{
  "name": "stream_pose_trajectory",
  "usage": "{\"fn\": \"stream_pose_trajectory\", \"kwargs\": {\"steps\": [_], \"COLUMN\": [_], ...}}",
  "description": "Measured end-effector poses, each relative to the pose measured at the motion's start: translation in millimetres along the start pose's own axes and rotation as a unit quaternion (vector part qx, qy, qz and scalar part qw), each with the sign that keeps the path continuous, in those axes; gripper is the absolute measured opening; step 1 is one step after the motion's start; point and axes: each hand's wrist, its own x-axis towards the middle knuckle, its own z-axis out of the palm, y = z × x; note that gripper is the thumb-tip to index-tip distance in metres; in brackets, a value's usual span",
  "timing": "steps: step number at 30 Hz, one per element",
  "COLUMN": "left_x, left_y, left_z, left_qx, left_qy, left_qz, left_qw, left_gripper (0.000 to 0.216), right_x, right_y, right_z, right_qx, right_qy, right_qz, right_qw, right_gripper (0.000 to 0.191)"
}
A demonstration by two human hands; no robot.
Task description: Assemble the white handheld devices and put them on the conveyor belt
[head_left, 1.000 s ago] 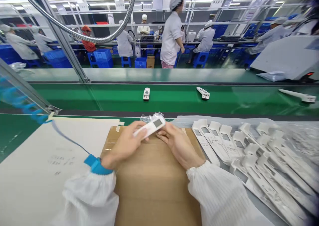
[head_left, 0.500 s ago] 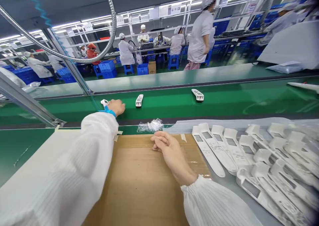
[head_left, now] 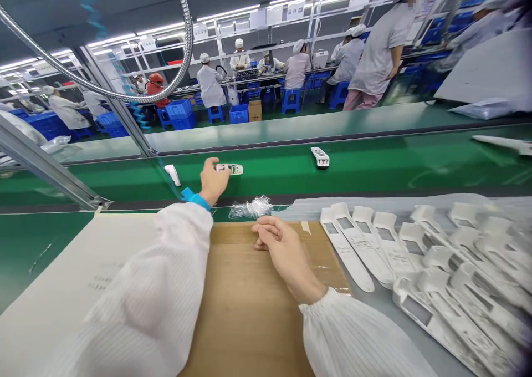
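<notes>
My left hand [head_left: 215,181], a blue band at its wrist, reaches over the green belt [head_left: 270,172]. Its thumb and fingers close on one end of a white handheld device [head_left: 235,169] that lies crosswise; the fingers cover part of it. My right hand [head_left: 286,255] rests over the brown cardboard [head_left: 245,310], fingers drawn together and nothing visible in them. Just beyond its fingertips lies crumpled clear plastic [head_left: 251,207]. Another white device [head_left: 172,175] lies on the belt to the left of my left hand, and a further white device [head_left: 320,158] to its right.
Several white plastic housings [head_left: 349,244] with window cutouts lie in rows at the right. A white sheet [head_left: 124,238] lies under my left sleeve. A metal post [head_left: 120,111] and flexible metal hose [head_left: 124,97] stand at the left. Co-workers sit and stand beyond the belt.
My left hand has moved right from the leftmost device to the middle one, which has turned from upright to crosswise in its fingers. The right-hand device shifted slightly left; my right hand stayed put.
</notes>
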Motion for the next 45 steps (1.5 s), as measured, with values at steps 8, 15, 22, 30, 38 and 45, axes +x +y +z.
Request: {"fn": "stream_pose_trajectory", "kwargs": {"steps": [8, 15, 22, 30, 38, 45], "left_x": [-96.0, -158.1, -163.1, -154.4, -135.8, -137.1], "left_y": [16.9, -15.1, -7.0, -15.4, -21.5, -12.2], "left_z": [-80.2, -55.4, -67.4, -69.6, -79.2, -84.4], "left_qx": [-0.303, -0.131, -0.078, -0.106, -0.225, -0.383], "left_qy": [-0.060, -0.264, -0.310, -0.314, -0.136, -0.154], "left_qz": [0.051, 0.039, 0.075, 0.050, -0.091, -0.081], "left_qw": [0.950, 0.955, 0.945, 0.942, 0.961, 0.907], "left_gripper": [0.038, 0.019, 0.023, 0.022, 0.030, 0.026], "right_x": [-7.5, -10.4, -4.5, -1.3, 43.6, 75.6], "right_y": [-12.8, -12.8, -25.9, -34.5, -12.3, -24.3], "right_z": [4.2, -1.2, -7.7, -12.4, 16.0, -15.6], "right_qx": [-0.079, -0.210, -0.340, -0.593, -0.593, -0.657], "right_qy": [-0.014, 0.010, 0.078, 0.082, 0.022, -0.022], "right_qz": [-0.005, -0.131, -0.332, -0.408, -0.239, -0.207], "right_qw": [0.997, 0.969, 0.877, 0.689, 0.769, 0.724], "right_gripper": [0.026, 0.026, 0.016, 0.015, 0.010, 0.019]}}
